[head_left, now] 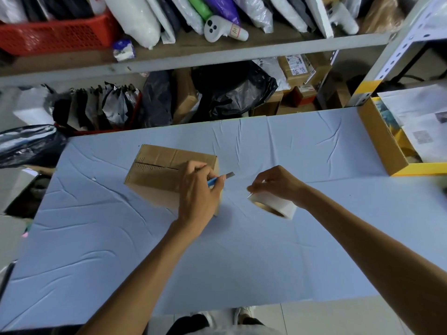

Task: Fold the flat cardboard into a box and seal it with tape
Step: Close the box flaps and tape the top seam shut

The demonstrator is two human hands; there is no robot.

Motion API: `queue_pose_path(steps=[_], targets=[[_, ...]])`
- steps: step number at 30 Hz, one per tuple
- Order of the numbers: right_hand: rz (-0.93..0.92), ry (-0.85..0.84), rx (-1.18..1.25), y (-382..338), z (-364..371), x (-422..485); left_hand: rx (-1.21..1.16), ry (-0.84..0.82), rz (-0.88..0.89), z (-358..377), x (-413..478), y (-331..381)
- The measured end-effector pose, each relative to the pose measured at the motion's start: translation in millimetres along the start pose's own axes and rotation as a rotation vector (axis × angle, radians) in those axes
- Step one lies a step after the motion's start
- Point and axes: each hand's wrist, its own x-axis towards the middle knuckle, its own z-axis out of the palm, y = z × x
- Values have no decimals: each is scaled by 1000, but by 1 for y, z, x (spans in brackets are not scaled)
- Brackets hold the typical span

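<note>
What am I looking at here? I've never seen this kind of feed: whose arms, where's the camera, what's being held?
No machine here: these are a person's two bare arms, filmed by one wide-angle camera on their head, looking down at a blue-clothed table. The cardboard box stands folded on it, top seam showing. The left hand grips a blue utility knife, blade out, by the box's right end. The right hand pinches the tape roll at its top. An open yellow-edged carton sits at the table's right edge.

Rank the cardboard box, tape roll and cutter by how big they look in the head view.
1. cardboard box, clearly largest
2. tape roll
3. cutter, smallest, though the left hand hides most of it
</note>
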Motion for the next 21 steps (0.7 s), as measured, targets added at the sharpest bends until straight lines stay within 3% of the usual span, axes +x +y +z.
queue_pose_path(steps=[17, 21], targets=[[-52, 26, 29, 0, 4, 7, 53, -21, -49, 15, 7, -1], [-56, 53, 79, -2, 6, 8, 112, -98, -37, 20, 7, -1]])
